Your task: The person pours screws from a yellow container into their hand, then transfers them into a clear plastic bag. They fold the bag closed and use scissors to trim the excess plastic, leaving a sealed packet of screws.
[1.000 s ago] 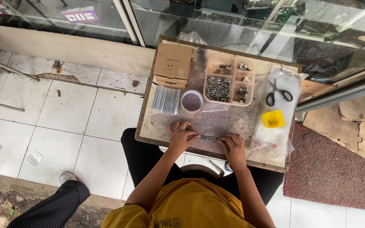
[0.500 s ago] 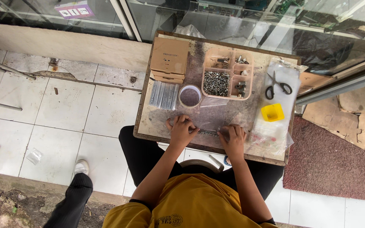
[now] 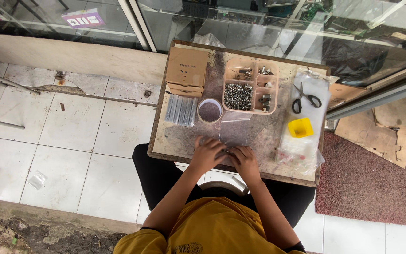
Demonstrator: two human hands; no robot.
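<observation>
My left hand [image 3: 207,153] and my right hand [image 3: 246,160] meet at the front edge of a small worn table [image 3: 161,123]. The fingertips of both pinch a small clear bag [image 3: 225,151] with dark metal bits in it, flat on the tabletop. Just beyond the hands lies a larger clear plastic sheet [image 3: 235,130]. Farther back stand a round white tub [image 3: 209,111] and a compartment tray [image 3: 250,92] with screws and small metal parts. What the fingers cover of the bag is hidden.
Cardboard boxes [image 3: 187,71] sit at the table's back left, with a row of clear packets [image 3: 181,109] before them. Scissors [image 3: 305,99], a yellow cup [image 3: 300,127] and plastic bags [image 3: 301,149] lie at the right. Glass shopfront behind, tiled floor left, red mat [image 3: 367,188] right.
My two hands have come closer together over the small bag. The leg and shoe of a person at the lower left are gone from view.
</observation>
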